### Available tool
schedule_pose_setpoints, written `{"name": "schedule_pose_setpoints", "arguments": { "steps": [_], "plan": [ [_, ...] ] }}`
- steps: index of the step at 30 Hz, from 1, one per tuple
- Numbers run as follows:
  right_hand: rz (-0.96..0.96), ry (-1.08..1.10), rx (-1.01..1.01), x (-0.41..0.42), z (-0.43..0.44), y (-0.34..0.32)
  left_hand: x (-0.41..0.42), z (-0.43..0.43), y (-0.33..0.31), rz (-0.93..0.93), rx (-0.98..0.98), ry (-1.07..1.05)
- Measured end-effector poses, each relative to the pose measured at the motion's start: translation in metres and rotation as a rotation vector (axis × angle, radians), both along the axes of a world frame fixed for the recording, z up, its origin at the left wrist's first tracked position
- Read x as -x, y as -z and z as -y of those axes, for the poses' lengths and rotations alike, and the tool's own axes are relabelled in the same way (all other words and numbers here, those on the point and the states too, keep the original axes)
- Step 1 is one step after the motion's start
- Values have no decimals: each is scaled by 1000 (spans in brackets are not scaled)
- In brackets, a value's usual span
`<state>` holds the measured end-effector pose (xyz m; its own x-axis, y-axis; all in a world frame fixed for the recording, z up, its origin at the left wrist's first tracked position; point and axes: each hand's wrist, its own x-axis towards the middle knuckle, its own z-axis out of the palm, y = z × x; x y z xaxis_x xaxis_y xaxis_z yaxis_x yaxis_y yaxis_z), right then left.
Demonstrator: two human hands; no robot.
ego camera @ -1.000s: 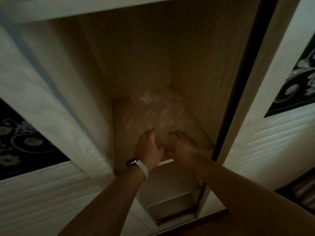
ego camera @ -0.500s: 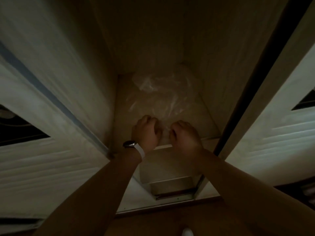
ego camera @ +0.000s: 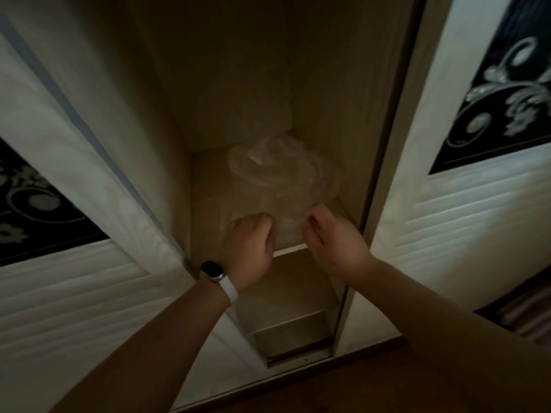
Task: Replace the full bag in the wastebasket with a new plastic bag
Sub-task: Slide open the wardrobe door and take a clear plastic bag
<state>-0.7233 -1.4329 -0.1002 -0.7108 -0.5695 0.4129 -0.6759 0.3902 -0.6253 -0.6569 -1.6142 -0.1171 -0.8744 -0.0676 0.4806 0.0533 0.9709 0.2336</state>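
Spreads the hands slightly wider than half a second ago, left hand (ego camera: pixel 250 242) and right hand (ego camera: pixel 331 242) both with fingers curled, pinching the near edge of the clear plastic bag (ego camera: pixel 280 171). Holds it bunched on the wardrobe shelf (ego camera: pixel 205 198), toward the far right corner. Wears a white-strapped watch (ego camera: pixel 219 277) on the left wrist, between left sliding door (ego camera: pixel 74 293) and right sliding door (ego camera: pixel 462 219).

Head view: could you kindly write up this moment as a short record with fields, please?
Place: open pale wooden wardrobe shelf
Item: clear crumpled plastic bags, lying on the shelf
Left hand: grips the bags' near edge; white-strapped watch on wrist
Right hand: pinches the bags' near edge
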Motion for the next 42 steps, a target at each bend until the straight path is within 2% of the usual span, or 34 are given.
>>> {"name": "schedule_pose_setpoints", "arguments": {
  "steps": [3,5,12,16,22,27,30,34,42],
  "plan": [
    [-33,103,23,-16,-8,-12,-16,-10,-16,-27,-217,16],
    [-36,177,63,-30,-12,-18,-27,-9,-24,-50,-271,50],
    [-56,351,128,-103,-18,-32,-82,2,-44,-97,-258,232],
    [-10,454,153,-152,-23,-41,-115,7,-41,-106,-116,315],
    [-83,657,173,-218,-51,-41,-148,4,-33,-147,-107,284],
    [-103,811,114,-257,-94,-43,-162,-19,-34,124,-266,363],
    [-44,899,68,-281,-126,-38,-173,-55,-38,271,-363,483],
    [139,983,74,-312,-169,-21,-184,-114,-43,367,-552,609],
    [364,1159,155,-382,-280,23,-196,-257,-39,511,-793,645]
  ]
}}
